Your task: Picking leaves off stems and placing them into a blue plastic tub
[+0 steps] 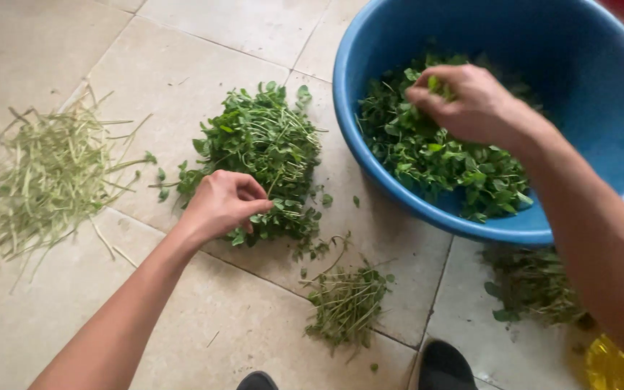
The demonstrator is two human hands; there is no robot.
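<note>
Left hand: my left hand (222,204) rests on the near edge of the leafy pile (265,155) on the floor tiles (204,65), fingers curled around a few sprigs — a loose pinch, not a fist.
Right hand: my right hand (471,105) is over the blue basin (586,65), fingertips closed on a small tuft of leaves above the picked greens (442,155) inside.
Where the greens lie: the pile sits mid-floor, just left of the basin; bare stalks (45,177) lie well apart at far left.
Doing it well: I judge it best to pinch low on one sprig and keep the pull short, so leaves part cleanly.
Axis: the pile's stems run roughly near-to-far, leafy tips mostly toward the far side — though tangled, so I can't be sure of each.
Also near: a small bundle (347,303) by my feet.
</note>
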